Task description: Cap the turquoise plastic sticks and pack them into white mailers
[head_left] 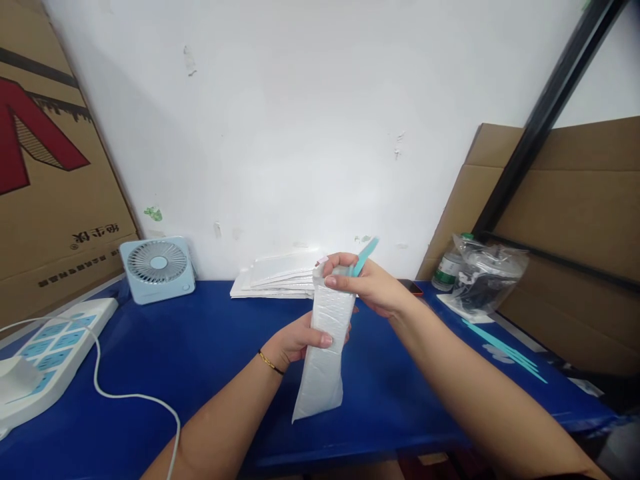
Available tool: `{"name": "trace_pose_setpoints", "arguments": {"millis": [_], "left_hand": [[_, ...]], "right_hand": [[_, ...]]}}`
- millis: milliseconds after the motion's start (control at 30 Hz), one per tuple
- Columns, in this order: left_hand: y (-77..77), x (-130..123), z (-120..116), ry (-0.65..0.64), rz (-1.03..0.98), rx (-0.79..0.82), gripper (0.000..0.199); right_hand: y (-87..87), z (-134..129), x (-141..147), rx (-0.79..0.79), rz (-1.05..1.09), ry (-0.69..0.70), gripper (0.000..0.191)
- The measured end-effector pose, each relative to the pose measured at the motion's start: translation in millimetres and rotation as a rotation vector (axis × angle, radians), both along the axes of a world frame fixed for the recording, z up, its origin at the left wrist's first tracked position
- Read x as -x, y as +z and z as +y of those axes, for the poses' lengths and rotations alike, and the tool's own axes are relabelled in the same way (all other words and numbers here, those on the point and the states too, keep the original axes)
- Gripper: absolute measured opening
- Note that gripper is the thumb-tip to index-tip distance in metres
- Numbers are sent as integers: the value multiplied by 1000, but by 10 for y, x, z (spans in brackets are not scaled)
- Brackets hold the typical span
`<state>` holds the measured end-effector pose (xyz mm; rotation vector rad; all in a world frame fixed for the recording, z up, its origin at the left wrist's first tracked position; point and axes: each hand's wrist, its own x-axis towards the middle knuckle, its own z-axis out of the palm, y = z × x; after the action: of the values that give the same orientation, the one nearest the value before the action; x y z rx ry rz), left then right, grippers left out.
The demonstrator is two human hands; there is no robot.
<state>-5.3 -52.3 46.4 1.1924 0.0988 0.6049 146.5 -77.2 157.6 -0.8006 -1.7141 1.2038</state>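
Observation:
A long, folded white pad (pixel 327 373) with a crinkled plastic surface stands tilted in front of me above the blue table. My left hand (pixel 313 337) is closed around its middle, thumb across the front and fingers behind. At the pad's upper end, my right hand (pixel 355 277) pinches the top edge with thumb and fingers. A flat teal strip (pixel 367 255) sticks up from that same hand. Behind the pad lies a stack of similar white pads (pixel 280 275) against the wall. Several more teal strips (pixel 505 350) lie at the right of the table.
On the left of the blue table (pixel 215 353) are a light-blue fan (pixel 159 267) and a power strip (pixel 60 353) whose white cable (pixel 135 396) crosses towards my left arm. A bottle (pixel 447 270) and a plastic-wrapped item (pixel 485 277) stand at right. Cardboard (pixel 575 220) flanks both sides.

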Motion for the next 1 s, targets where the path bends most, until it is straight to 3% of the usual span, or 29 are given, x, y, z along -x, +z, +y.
{"name": "trace_pose_setpoints", "arguments": {"millis": [233, 333, 433, 567, 633, 667, 767, 833, 933, 1000], "left_hand": [[7, -22, -41, -76, -120, 54, 71], [59, -3, -78, -109, -143, 77, 74], [130, 13, -91, -104, -74, 114, 72], [115, 7, 0, 163, 137, 182, 50], [46, 1, 62, 277, 182, 236, 40], [3, 0, 86, 275, 185, 281, 38], [-118, -16, 100, 93, 200, 472, 36], [-164, -54, 62, -57, 220, 556, 42], [-139, -156, -23, -197, 259, 514, 52], [-67, -219, -73, -147, 334, 388, 58]], "right_hand": [[36, -12, -67, -42, 30, -94, 30], [-8, 41, -119, -62, -101, -127, 29], [-51, 132, -200, -137, -185, -250, 30], [-88, 242, -357, -259, -218, -455, 29], [-120, 259, -445, -296, -207, -423, 31], [-142, 255, -488, -315, -204, -352, 33], [-237, 203, -609, -389, -247, -86, 47], [-328, 156, -689, -385, -300, 9, 51], [-501, 124, -861, -226, -315, -30, 30], [-623, 159, -1047, -106, -214, -189, 28]]}}
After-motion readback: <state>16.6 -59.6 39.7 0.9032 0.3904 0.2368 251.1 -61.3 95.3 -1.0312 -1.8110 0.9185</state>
